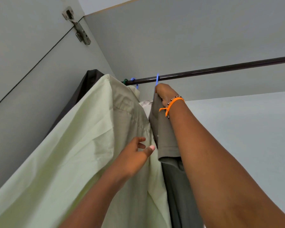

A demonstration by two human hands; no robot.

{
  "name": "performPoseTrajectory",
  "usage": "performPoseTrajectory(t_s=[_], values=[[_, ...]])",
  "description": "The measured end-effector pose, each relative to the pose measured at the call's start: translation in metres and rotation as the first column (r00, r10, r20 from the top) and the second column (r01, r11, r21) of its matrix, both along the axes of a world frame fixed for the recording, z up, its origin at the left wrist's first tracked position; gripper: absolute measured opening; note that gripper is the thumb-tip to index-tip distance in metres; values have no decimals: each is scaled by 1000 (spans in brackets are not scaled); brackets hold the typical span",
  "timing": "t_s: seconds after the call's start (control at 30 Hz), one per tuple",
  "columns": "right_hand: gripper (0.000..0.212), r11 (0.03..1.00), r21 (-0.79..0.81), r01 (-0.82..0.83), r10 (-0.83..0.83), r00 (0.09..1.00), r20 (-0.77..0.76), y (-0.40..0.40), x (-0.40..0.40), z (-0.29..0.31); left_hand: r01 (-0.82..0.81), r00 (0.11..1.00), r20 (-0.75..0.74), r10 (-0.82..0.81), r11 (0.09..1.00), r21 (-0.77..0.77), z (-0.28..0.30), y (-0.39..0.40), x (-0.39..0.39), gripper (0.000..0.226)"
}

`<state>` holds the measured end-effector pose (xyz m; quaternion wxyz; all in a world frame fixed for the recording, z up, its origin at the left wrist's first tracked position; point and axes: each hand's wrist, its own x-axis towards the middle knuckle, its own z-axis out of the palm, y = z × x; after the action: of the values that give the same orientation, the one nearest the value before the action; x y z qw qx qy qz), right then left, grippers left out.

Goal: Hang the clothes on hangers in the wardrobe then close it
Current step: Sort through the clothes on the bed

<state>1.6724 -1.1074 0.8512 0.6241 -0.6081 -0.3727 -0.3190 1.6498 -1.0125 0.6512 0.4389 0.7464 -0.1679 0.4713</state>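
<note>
Inside the grey wardrobe, the right hand (165, 94) grips the grey garment (164, 129) at its blue hanger (157, 79) hooked over the rail (220, 69) above, left hand (136, 153) spread open against the green shirt (89, 137) alongside; letting go seems next.

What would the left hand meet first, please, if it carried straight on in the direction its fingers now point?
Most likely the pale green shirt: the left hand is open with fingers reaching up and forward right at its cloth. The grey garment hangs just to the right; depth is hard to judge.
</note>
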Motion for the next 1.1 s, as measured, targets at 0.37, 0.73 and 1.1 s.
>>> performPoseTrajectory(t_s=[0.37,0.73,1.1], values=[[15,918,-72,-390,382,918,-111,40,-16,-112,34,992,-113,-51,988,-148,-23,15,-42,14],[28,918,39,-394,389,877,-281,24,-127,-292,205,948,-198,-248,955,-216,-106,19,-159,29],[25,925,101,-365,376,847,-377,-13,-294,-392,160,930,-210,-302,846,-508,-193,-1,-313,18]])
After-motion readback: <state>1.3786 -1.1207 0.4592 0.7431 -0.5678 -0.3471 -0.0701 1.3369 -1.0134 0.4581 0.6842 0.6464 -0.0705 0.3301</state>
